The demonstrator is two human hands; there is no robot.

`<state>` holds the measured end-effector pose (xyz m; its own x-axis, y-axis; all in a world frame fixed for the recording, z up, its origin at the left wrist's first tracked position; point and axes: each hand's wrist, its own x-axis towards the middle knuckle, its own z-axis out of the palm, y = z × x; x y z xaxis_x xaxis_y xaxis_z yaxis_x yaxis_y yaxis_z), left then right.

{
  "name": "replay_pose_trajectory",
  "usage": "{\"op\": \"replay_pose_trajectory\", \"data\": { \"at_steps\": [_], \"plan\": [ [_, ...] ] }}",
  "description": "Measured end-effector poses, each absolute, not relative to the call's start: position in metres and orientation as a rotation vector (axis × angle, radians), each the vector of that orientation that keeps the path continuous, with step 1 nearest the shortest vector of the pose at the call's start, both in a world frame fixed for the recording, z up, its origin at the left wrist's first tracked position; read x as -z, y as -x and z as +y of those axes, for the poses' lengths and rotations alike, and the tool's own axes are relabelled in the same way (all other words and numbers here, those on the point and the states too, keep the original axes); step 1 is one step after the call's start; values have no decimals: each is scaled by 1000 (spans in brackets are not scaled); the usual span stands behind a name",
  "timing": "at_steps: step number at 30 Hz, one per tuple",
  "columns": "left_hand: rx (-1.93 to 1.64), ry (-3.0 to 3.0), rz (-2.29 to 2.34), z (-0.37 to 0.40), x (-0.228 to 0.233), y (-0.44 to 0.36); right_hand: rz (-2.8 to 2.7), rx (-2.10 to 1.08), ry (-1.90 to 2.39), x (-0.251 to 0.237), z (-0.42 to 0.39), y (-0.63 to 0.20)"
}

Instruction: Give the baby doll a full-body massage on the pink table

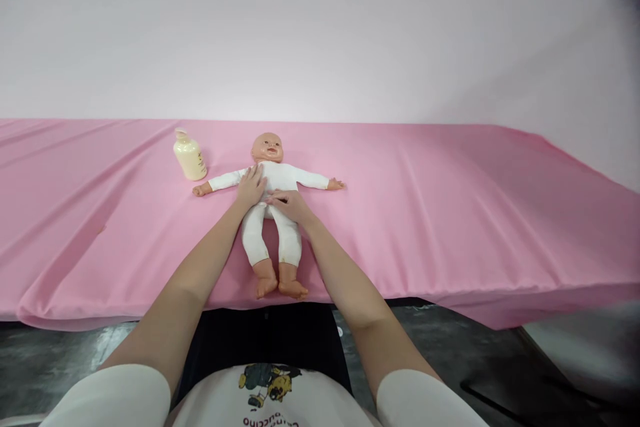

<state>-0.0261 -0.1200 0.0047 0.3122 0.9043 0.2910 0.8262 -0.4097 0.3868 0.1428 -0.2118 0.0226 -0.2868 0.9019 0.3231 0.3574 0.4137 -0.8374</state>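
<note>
A baby doll (280,177) in a white suit lies on its back on the pink cloth, head away from me, arms spread and bare feet toward me. My left hand (251,187) rests flat on the doll's torso at its left side in view, fingers straight and pointing toward the head. Across the lower belly lies my right hand (293,205), its fingers loosely bent and pointing left. It touches the doll at the waist, near my left hand. Neither hand appears to hold anything.
A cream pump bottle (191,159) stands to the left of the doll's head. Pink cloth (425,213) covers the table and hangs at the front edge. A white wall panel (320,47) rises behind it. Below is a dark floor (440,340).
</note>
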Motion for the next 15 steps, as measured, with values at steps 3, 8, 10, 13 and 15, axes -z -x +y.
{"op": "replay_pose_trajectory", "data": {
  "at_steps": [3, 8, 10, 13, 15],
  "plan": [
    [-790, -2297, 1634, -120, 7, 40, -1781, -797, 1104, -22, -213, -146],
    [-843, -2293, 1569, -123, 12, 49, -1849, -585, 1199, -14, -206, -152],
    [-798, -2314, 1550, -127, 6, 48, -1910, -551, 1261, -12, -203, -153],
    [-712, -2487, 1357, -137, -5, 46, -2019, -491, 1353, -11, -199, -150],
    [-675, -2601, 1177, -141, -10, 46, -2092, -427, 1388, -13, -193, -147]
  ]
}}
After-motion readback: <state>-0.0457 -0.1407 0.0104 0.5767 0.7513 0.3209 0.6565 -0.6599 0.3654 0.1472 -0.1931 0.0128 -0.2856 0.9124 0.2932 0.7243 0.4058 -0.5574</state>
